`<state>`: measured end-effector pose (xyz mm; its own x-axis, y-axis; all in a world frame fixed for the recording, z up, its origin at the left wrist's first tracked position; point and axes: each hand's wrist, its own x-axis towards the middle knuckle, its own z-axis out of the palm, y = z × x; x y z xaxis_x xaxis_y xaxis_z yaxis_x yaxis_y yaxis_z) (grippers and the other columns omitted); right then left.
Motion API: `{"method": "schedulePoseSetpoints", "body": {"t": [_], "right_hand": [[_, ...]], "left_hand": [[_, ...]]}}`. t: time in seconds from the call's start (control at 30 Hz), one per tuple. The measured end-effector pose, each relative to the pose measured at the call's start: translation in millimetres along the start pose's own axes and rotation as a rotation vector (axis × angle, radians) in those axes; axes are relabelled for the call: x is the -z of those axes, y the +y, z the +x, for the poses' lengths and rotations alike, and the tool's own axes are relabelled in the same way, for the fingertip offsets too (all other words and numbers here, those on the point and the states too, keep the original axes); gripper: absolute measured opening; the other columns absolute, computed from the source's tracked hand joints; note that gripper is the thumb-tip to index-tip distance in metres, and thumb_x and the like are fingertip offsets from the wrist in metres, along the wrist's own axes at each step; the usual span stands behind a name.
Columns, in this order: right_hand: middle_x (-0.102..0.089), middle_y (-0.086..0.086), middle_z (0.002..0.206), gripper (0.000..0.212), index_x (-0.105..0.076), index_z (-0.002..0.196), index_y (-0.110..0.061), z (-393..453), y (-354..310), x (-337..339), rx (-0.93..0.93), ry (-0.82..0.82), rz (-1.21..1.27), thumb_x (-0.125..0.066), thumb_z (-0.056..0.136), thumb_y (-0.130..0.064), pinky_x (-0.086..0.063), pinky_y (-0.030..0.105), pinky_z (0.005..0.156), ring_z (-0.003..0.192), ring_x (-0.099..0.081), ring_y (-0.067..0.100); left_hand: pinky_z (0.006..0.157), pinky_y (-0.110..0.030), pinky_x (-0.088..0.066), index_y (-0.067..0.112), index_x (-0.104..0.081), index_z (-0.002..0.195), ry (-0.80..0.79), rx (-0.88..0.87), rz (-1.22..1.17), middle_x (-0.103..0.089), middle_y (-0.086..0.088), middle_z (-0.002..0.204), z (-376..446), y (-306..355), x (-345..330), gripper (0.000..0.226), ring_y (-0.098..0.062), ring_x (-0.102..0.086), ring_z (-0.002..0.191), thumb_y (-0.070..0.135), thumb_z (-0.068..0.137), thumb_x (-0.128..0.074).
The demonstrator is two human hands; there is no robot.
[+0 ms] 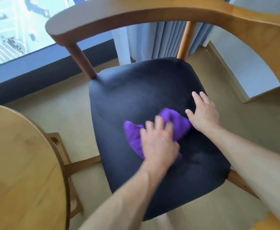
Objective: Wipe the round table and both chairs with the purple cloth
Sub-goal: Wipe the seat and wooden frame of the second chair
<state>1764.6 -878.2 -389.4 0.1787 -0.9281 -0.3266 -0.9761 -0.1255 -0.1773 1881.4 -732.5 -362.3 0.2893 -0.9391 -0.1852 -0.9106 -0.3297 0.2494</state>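
1. The chair [152,100] fills the centre of the frame. It has a dark padded seat and a curved wooden back rail that arcs across the upper part of the frame and down the right edge.
2. The purple cloth [177,123] lies bunched on the seat, a little below and right of the seat's middle. It is blurred.
3. The left hand [159,143] lies palm down on the lower left part of the cloth, its fingers spread over the fabric and pressing it against the seat. The fingertips are blurred, so whether they curl into the cloth cannot be told.
4. The right hand [202,112] rests flat on the seat just to the right of the cloth. Its fingers are straight and spread, grasping nothing; its thumb side touches or nearly touches the cloth's right edge.
5. Both bare forearms enter from the lower edge of the frame, the left one from bottom centre and the right one from the lower right.
6. The round table [20,163] occupies the lower left of the frame. Only part of its pale wooden top shows. Beneath its rim, part of a wooden frame is visible just beside the chair's seat.
7. A window [11,30] takes up the upper left of the frame, with a dark sill below it.
8. Pale curtains [152,40] hang at upper centre, seen behind the chair's back posts.
9. The floor [69,113] is light wood.
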Motion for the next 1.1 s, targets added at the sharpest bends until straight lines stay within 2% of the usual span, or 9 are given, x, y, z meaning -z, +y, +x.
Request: {"method": "schedulePoseSetpoints", "body": {"t": [0.17, 0.27, 0.4, 0.53, 0.7, 0.77, 0.97, 1.03, 1.1], "right_hand": [[-0.02, 0.001, 0.163, 0.069, -0.024, 0.154, -0.027, 2.1, 2.4, -3.5, -0.001, -0.001, -0.017, -0.058, 0.094, -0.036, -0.033, 0.046, 0.111, 0.146, -0.024, 0.029], [-0.018, 0.001, 0.163, 0.069, -0.022, 0.155, -0.027, 1.6, 2.2, -4.7, -0.01, -0.016, -0.033, -0.056, 0.096, -0.036, -0.032, 0.047, 0.111, 0.146, -0.022, 0.029], [-0.013, 0.002, 0.164, 0.068, -0.017, 0.156, -0.025, -2.5, 0.7, -7.3, -0.016, -0.026, -0.034, -0.052, 0.099, -0.034, -0.031, 0.047, 0.112, 0.148, -0.018, 0.029], [-0.011, 0.004, 0.165, 0.068, -0.016, 0.157, -0.022, -3.5, -6.1, -3.7, -0.039, -0.041, -0.042, -0.051, 0.099, -0.031, -0.026, 0.046, 0.116, 0.149, -0.016, 0.029], [-0.012, 0.007, 0.164, 0.068, -0.017, 0.155, -0.019, -6.6, -26.5, 2.3, -0.131, -0.06, -0.027, -0.051, 0.096, -0.018, -0.031, 0.049, 0.114, 0.148, -0.016, 0.031], [-0.014, 0.008, 0.163, 0.068, -0.02, 0.154, -0.018, -8.8, -34.7, 5.0, -0.158, -0.054, -0.02, -0.052, 0.094, -0.015, -0.031, 0.049, 0.114, 0.148, -0.016, 0.031], [-0.032, 0.009, 0.156, 0.049, -0.039, 0.148, -0.022, -42.4, -59.4, 9.4, -0.071, 0.019, 0.173, -0.04, 0.101, -0.037, -0.033, 0.046, 0.111, 0.142, -0.031, 0.031], [-0.034, 0.006, 0.154, 0.053, -0.038, 0.147, -0.028, -72.0, -70.1, 7.2, -0.088, 0.052, 0.232, -0.034, 0.099, -0.05, -0.037, 0.048, 0.107, 0.137, -0.037, 0.031], [-0.025, 0.002, 0.154, 0.064, -0.026, 0.148, -0.037, -107.7, -79.1, 1.1, -0.1, 0.027, 0.141, -0.031, 0.092, -0.067, -0.042, 0.054, 0.098, 0.134, -0.035, 0.032]], "left_hand": [[0.076, -0.037, -0.039, 0.034, -0.062, 0.11, -0.222, -0.775, 0.147, -0.048, -0.003, 0.131, -61.1, 0.2, -23.1, 0.03, -0.027, -0.049, 0.098, 0.035, 0.082, -0.054], [0.073, -0.037, -0.037, 0.033, -0.062, 0.108, -0.204, -0.852, 0.164, -0.051, -0.001, 0.123, -38.2, -44.6, -9.1, 0.032, -0.025, -0.049, 0.097, 0.031, 0.081, -0.045], [0.077, -0.044, -0.042, 0.028, -0.067, 0.108, -0.04, -0.629, 0.145, -0.059, -0.006, 0.113, 28.6, -125.1, 23.3, 0.04, -0.031, -0.053, 0.096, 0.037, 0.072, -0.054], [0.083, -0.047, -0.045, 0.034, -0.058, 0.128, 0.026, -0.054, 0.157, -0.051, -0.008, 0.126, 78.0, -194.5, 50.7, 0.052, -0.035, -0.047, 0.111, 0.039, 0.076, -0.062], [0.081, -0.047, -0.047, 0.025, -0.052, 0.119, 0.092, 0.545, -0.105, -0.046, -0.012, 0.122, 72.9, -154.5, 48.2, 0.04, -0.037, -0.046, 0.11, 0.026, 0.079, -0.058], [0.076, -0.045, -0.048, 0.022, -0.049, 0.117, 0.072, 0.56, -0.126, -0.044, -0.012, 0.123, 51.9, -118.1, 40.6, 0.042, -0.037, -0.047, 0.108, 0.027, 0.077, -0.059], [0.071, -0.04, -0.045, 0.02, -0.046, 0.122, -0.222, 0.252, -0.344, -0.042, -0.009, 0.124, -28.4, -14.0, 17.8, 0.048, -0.033, -0.049, 0.104, 0.055, 0.09, -0.054], [0.08, -0.043, -0.047, 0.022, -0.045, 0.129, -0.223, 0.327, -0.542, -0.051, -0.011, 0.122, -11.7, -31.2, 24.5, 0.039, -0.038, -0.055, 0.106, 0.044, 0.097, -0.046], [0.086, -0.047, -0.047, 0.022, -0.046, 0.133, -0.095, 0.34, -0.496, -0.058, -0.013, 0.121, 17.3, -72.6, 36.8, 0.036, -0.039, -0.057, 0.11, 0.028, 0.097, -0.044]]}}
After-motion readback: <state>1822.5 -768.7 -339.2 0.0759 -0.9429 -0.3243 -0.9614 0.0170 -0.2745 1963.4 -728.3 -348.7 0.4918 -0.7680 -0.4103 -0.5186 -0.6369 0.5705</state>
